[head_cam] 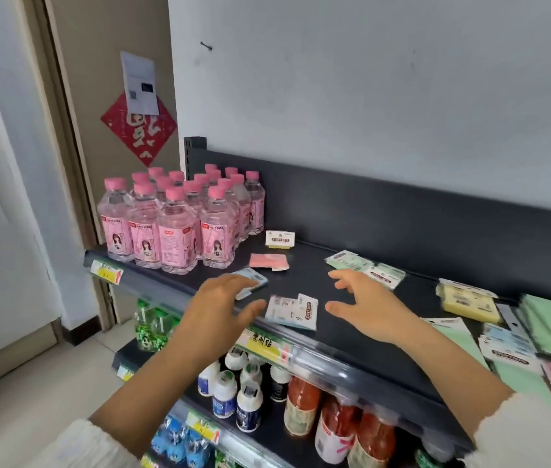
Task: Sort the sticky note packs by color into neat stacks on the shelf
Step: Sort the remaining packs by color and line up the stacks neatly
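Two hands are held over the front edge of the shelf, both spread wide with the fingers apart, and nothing is gripped by either. Between them, right at that front edge, a small overlapping pair of pale-blue packs is seen lying flat, the long axis running roughly along the edge. The left hand is placed at the pair's left end, its thumb just beside the wrapper; the right hand is set at the right end, its thumb a little further off, so the left is judged slightly the nearer.

A second blue pack lies partly under the left fingers; whether it is touched cannot be told. A pink pack is set further back toward the rear wall of the shelf, and green packs lie just behind the right hand's fingers.

A closing of both hands inward along the edge is judged to be what the coming pickup calls for, with care needed that the pair is not pushed off the front lip.
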The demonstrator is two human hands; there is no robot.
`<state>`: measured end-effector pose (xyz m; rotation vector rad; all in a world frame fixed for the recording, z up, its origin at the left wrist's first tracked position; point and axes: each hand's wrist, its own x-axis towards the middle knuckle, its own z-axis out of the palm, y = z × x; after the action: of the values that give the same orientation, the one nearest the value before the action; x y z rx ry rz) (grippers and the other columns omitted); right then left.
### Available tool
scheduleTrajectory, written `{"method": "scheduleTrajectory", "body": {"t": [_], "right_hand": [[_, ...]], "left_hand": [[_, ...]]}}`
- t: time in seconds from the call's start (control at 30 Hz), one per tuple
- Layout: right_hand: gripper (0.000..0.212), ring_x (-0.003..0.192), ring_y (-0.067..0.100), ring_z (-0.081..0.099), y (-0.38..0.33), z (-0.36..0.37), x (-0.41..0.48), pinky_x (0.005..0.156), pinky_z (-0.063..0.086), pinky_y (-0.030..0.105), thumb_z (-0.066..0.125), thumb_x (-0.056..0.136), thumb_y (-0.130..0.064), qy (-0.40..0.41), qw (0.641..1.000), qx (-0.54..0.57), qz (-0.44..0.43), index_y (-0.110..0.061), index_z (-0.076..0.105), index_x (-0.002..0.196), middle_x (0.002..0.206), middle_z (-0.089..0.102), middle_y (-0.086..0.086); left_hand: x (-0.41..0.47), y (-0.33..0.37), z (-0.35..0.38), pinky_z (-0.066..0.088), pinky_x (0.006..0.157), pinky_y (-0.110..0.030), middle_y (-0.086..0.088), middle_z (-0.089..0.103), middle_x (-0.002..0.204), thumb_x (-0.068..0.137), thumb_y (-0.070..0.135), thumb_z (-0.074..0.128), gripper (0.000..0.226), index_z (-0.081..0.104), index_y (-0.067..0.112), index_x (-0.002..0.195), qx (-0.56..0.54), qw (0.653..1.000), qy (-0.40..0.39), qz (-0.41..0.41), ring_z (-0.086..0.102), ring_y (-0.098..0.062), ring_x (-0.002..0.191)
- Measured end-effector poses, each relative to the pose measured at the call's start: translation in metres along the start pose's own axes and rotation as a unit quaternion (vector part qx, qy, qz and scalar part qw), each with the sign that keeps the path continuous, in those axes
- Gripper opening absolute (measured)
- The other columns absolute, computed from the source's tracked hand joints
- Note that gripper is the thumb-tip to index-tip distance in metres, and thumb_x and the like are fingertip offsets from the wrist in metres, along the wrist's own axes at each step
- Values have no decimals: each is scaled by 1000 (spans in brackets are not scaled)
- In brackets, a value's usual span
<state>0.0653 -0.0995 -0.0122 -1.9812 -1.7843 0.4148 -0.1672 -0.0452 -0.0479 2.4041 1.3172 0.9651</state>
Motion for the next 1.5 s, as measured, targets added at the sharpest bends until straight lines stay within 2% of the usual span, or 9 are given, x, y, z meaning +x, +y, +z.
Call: {"method": "scheduleTrajectory", "body": {"t": [0.4, 0.63, 0.7, 0.87, 0.97, 1.03, 1.13, 1.33, 1.5], "right_hand": [[71, 125, 22, 46, 40, -20, 86, 96, 38, 28, 66, 84, -36, -10, 988, -82, 134, -19, 32, 144, 143, 43, 3], [83, 136, 21, 34, 77, -13, 142, 108, 30, 30, 62, 82, -54, -57, 976, -136, 157, -16, 27, 147, 149, 34, 4], [72, 127, 22, 44, 79, -13, 151, 100, 37, 31, 56, 85, -56, -50, 968, -186, 158, -16, 37, 141, 141, 45, 5], [45, 96, 28, 56, 66, -15, 154, 74, 38, 31, 33, 97, -48, -42, 957, -264, 114, -13, 58, 110, 106, 60, 9], [37, 75, 25, 47, 58, -18, 150, 65, 35, 32, 33, 100, -35, 10, 981, -169, 99, -8, 46, 77, 81, 51, 8], [36, 71, 26, 49, 51, -21, 144, 64, 42, 35, 41, 97, -29, 55, 992, 1, 115, -4, 41, 70, 77, 49, 18], [32, 76, 20, 62, 35, -22, 124, 57, 52, 25, 48, 95, -20, 124, 967, 171, 144, 9, 56, 85, 95, 63, 19], [29, 80, 14, 66, 1, -11, 80, 69, 58, 28, 45, 98, -20, 210, 890, 358, 187, 2, 63, 100, 92, 70, 9], [26, 86, 14, 69, -22, 1, 40, 79, 57, 34, 45, 99, -25, 274, 849, 409, 192, -15, 67, 92, 88, 74, 0]], "left_hand": [[82, -9, 33, 34, 105, -26, 10, 52, 132, 89, 42, 59, 43, 56, 25, 127, 3, 993, -84, 77, 43, -13, 125], [138, -10, 59, 22, 116, -37, 5, 28, 154, 95, 52, 38, 57, 34, 24, 144, 192, 957, -201, 86, 21, -14, 143], [148, -13, 65, 19, 116, -41, 1, 23, 156, 97, 49, 37, 58, 29, 20, 146, 233, 938, -248, 62, 17, -18, 145], [163, -19, 71, 41, 98, -40, -3, 49, 132, 95, 43, 45, 40, 50, 15, 123, 239, 926, -288, 55, 48, -26, 120], [171, -24, 71, 43, 96, -40, -3, 53, 124, 92, 42, 49, 38, 56, 18, 121, 211, 932, -286, 72, 51, -25, 115], [173, -28, 69, 44, 95, -41, -2, 54, 122, 92, 42, 50, 37, 58, 19, 120, 202, 930, -293, 93, 52, -24, 114], [173, -32, 67, 44, 93, -39, 2, 56, 121, 93, 44, 48, 35, 57, 22, 118, 163, 937, -282, 125, 53, -22, 113], [171, -15, 61, 41, 103, -35, 8, 48, 140, 88, 48, 57, 68, 31, 22, 145, -163, 944, -269, 102, 47, -11, 126], [158, 13, 53, 57, 77, -29, 1, 71, 99, 93, 15, 57, 15, 57, 21, 107, -355, 880, -300, 96, 70, -12, 84]]}}
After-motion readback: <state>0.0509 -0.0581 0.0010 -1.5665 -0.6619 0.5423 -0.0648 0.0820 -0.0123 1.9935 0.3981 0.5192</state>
